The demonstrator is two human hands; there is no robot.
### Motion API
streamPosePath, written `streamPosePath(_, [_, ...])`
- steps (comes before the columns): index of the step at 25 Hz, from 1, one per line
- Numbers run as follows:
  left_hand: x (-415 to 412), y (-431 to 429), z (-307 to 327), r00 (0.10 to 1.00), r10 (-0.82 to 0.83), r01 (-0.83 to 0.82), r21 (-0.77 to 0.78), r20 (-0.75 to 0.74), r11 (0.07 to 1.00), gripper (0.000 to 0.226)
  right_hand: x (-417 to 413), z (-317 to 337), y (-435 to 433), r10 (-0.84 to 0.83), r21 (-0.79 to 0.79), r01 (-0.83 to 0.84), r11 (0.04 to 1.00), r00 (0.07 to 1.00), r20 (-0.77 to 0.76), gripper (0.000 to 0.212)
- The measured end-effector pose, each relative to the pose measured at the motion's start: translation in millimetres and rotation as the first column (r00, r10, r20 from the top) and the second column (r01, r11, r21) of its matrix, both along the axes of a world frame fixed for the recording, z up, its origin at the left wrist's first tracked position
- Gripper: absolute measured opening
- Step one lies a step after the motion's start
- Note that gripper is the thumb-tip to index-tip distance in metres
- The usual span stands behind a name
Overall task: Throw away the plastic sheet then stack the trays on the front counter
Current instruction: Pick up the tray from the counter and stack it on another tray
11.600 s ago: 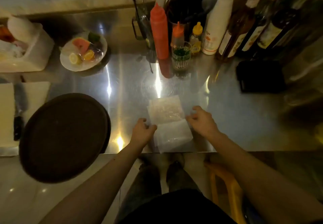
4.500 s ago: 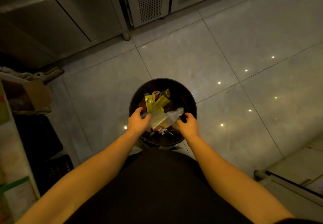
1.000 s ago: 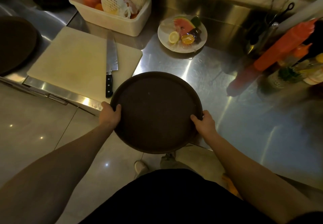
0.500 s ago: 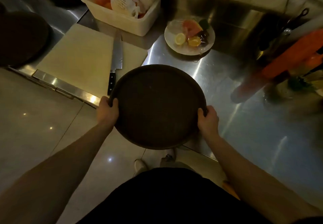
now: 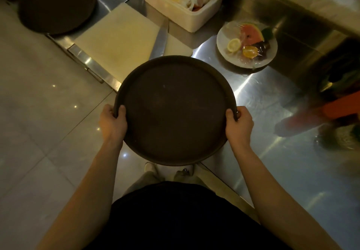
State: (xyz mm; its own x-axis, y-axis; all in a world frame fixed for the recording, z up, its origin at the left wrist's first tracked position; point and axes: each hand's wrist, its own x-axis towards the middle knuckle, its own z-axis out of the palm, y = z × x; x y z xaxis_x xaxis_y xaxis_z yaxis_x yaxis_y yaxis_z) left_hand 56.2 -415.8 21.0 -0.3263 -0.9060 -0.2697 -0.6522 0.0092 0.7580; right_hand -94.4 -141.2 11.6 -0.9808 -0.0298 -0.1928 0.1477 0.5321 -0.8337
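Note:
I hold a round dark brown tray (image 5: 175, 109) level in front of me, lifted off the steel counter (image 5: 263, 103) and partly over the floor. My left hand (image 5: 113, 123) grips its left rim, thumb on top. My right hand (image 5: 239, 125) grips the right rim the same way. A second round dark tray (image 5: 56, 6) lies on the counter at the far left. The plastic sheet is out of view.
A pale cutting board (image 5: 120, 41) lies beyond the held tray, a knife blade (image 5: 160, 41) showing at its right edge. Behind it stands a white tub of fruit (image 5: 185, 2). A wrapped fruit plate (image 5: 247, 45) sits right. Blurred red bottles (image 5: 321, 111) stand far right.
Since a second ago both hands have raised the tray off the counter edge and drawn it towards me. The view has swung left, bringing the second tray into fuller view.

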Motion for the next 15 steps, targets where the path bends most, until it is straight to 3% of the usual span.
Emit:
streamPosePath(9, [53, -42, 23, 0.981, 0.194, -0.194, -0.065, -0.002, 0.979, 0.022, 8, 12, -75, 0.161, 0.005, -0.161, 0.987, 0.986, -0.031, 0.009])
streamPosePath(15, [103, -96, 27, 0.948, 0.308, -0.309, -0.008, -0.077, 0.951, 0.02, 36, 22, -154, 0.243, 0.025, -0.241, 0.97, 0.969, -0.053, 0.006])
